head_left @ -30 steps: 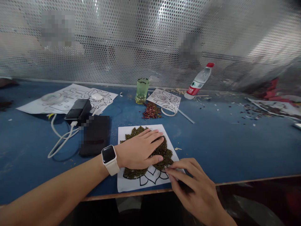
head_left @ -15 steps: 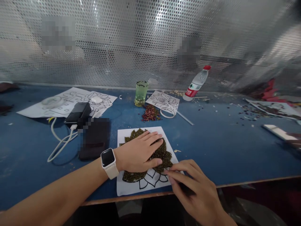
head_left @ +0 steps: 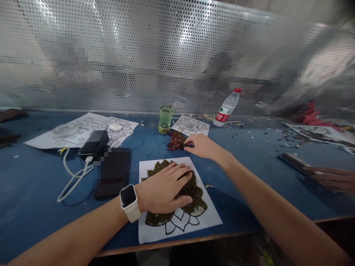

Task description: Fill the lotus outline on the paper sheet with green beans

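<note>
My left hand (head_left: 166, 187) lies flat with fingers stretched over the flower drawing, wearing a watch (head_left: 128, 196) on the wrist. Under it is a white sheet (head_left: 213, 220) with a lotus-like outline; most petals are covered in small dark green seeds, and the lowest petals (head_left: 181, 222) show bare paper. My hand hides the flower's middle. My right hand (head_left: 202, 145) reaches forward to a pile of small dark red and greenish seeds (head_left: 175, 141). Its fingertips are pinched together at the pile's right side; what is between them, if anything, is too small to make out.
Behind the pile stand a green cup (head_left: 165, 119), another flower drawing (head_left: 191, 125) and a tilted bottle (head_left: 227, 107). Left are a black phone-like device (head_left: 93, 143), a white cable (head_left: 64, 192) and a dark flat case (head_left: 115, 173). At right, another person's hand (head_left: 332, 179) touches a dark flat object.
My right hand has moved from the sheet's lower right petal forward to the seed pile. My left hand stays flat on the drawing. The other person's hand shows more at the right.
</note>
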Action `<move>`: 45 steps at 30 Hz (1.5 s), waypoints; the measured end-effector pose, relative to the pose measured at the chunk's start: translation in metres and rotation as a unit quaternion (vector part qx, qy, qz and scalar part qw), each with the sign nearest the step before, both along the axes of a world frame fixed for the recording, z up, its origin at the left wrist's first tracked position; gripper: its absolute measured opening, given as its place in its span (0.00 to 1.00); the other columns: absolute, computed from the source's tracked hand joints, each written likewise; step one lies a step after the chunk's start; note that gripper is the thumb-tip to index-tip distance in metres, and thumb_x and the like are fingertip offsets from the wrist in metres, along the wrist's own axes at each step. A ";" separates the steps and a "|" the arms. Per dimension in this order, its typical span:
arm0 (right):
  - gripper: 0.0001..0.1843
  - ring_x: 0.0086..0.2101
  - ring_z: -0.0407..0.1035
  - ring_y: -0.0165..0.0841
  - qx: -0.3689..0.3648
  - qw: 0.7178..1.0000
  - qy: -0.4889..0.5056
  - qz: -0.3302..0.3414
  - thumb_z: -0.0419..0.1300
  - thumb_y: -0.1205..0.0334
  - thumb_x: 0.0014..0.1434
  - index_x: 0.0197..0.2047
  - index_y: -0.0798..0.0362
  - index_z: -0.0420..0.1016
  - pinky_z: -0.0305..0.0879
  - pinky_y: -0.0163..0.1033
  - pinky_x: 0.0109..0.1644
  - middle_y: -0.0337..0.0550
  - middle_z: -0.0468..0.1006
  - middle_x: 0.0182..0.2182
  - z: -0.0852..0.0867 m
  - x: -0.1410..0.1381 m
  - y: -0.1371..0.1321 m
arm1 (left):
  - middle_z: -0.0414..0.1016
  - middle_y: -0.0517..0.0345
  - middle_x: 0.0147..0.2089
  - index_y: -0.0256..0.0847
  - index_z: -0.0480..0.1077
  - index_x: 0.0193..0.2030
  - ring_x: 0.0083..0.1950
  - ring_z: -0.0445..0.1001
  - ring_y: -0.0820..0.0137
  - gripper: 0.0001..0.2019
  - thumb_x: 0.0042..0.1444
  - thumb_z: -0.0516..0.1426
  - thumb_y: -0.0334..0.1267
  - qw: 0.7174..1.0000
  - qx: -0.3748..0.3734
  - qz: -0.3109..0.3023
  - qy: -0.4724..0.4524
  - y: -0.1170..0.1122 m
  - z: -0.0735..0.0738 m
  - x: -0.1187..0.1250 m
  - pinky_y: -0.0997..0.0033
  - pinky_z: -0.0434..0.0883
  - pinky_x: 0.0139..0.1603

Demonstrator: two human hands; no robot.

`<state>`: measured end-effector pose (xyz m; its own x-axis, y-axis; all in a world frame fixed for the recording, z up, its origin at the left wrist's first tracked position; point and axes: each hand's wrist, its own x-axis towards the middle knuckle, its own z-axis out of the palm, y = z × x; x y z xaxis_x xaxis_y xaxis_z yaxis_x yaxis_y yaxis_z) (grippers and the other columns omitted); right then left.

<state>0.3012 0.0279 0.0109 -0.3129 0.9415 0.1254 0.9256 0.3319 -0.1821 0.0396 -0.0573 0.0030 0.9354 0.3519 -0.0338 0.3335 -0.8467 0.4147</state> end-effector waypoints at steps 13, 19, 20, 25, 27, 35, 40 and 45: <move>0.13 0.42 0.81 0.45 0.007 1.000 -0.003 -0.007 0.61 0.70 0.68 0.41 0.52 0.89 0.72 0.46 0.49 0.52 0.88 0.41 -0.012 -0.008 0.001 | 0.41 0.47 0.86 0.33 0.49 0.83 0.87 0.36 0.56 0.41 0.76 0.38 0.64 1.000 -0.011 0.012 -0.010 -0.001 -0.001 0.001 0.51 0.37 0.87; 0.11 0.42 0.81 0.44 0.015 1.000 0.013 -0.009 0.63 0.68 0.67 0.41 0.52 0.90 0.72 0.46 0.49 0.52 0.88 0.41 -0.016 -0.007 0.002 | 0.40 0.48 0.86 0.33 0.49 0.83 0.87 0.34 0.57 0.42 0.76 0.38 0.64 1.000 -0.011 0.012 0.001 -0.001 0.001 0.001 0.51 0.37 0.87; 0.11 0.42 0.81 0.44 0.017 1.000 0.015 -0.012 0.63 0.68 0.67 0.41 0.52 0.90 0.72 0.46 0.49 0.52 0.88 0.41 -0.017 -0.007 0.002 | 0.40 0.48 0.86 0.33 0.49 0.83 0.87 0.34 0.57 0.42 0.76 0.38 0.64 1.000 -0.010 0.013 0.002 -0.001 0.001 0.002 0.50 0.37 0.87; 0.13 0.37 0.80 0.43 0.025 0.998 0.021 -0.046 0.61 0.71 0.65 0.37 0.54 0.89 0.70 0.46 0.45 0.54 0.87 0.36 -0.025 -0.007 0.007 | 0.42 0.47 0.86 0.32 0.50 0.82 0.87 0.35 0.56 0.42 0.76 0.38 0.64 1.000 0.003 0.013 -0.004 -0.001 0.002 0.002 0.50 0.40 0.87; 0.12 0.34 0.79 0.42 0.020 0.998 0.024 -0.047 0.62 0.70 0.64 0.35 0.53 0.89 0.70 0.45 0.42 0.52 0.87 0.33 -0.027 -0.007 0.008 | 0.42 0.46 0.85 0.31 0.51 0.82 0.87 0.36 0.55 0.42 0.76 0.38 0.64 1.000 0.009 0.012 -0.008 0.000 0.002 0.001 0.49 0.41 0.87; 0.08 0.37 0.76 0.38 0.025 0.999 0.038 -0.024 0.63 0.65 0.69 0.37 0.53 0.81 0.71 0.46 0.47 0.47 0.83 0.35 -0.035 -0.003 0.008 | 0.43 0.47 0.85 0.32 0.52 0.82 0.87 0.36 0.56 0.42 0.76 0.38 0.64 1.000 0.009 0.012 -0.015 0.000 0.001 0.001 0.50 0.41 0.87; 0.14 0.42 0.75 0.44 0.033 0.997 0.073 -0.014 0.55 0.70 0.70 0.34 0.52 0.79 0.66 0.49 0.52 0.52 0.82 0.37 -0.035 -0.005 0.006 | 0.40 0.48 0.86 0.31 0.50 0.82 0.87 0.32 0.57 0.43 0.76 0.36 0.65 1.000 -0.005 0.014 0.000 -0.001 0.003 0.001 0.50 0.37 0.87; 0.11 0.42 0.73 0.42 0.023 0.989 0.146 -0.011 0.55 0.66 0.72 0.39 0.51 0.77 0.65 0.47 0.49 0.51 0.83 0.41 -0.029 -0.006 -0.001 | 0.41 0.49 0.86 0.33 0.52 0.82 0.87 0.33 0.57 0.42 0.76 0.36 0.65 1.000 0.003 0.015 -0.005 0.000 0.004 0.000 0.51 0.38 0.87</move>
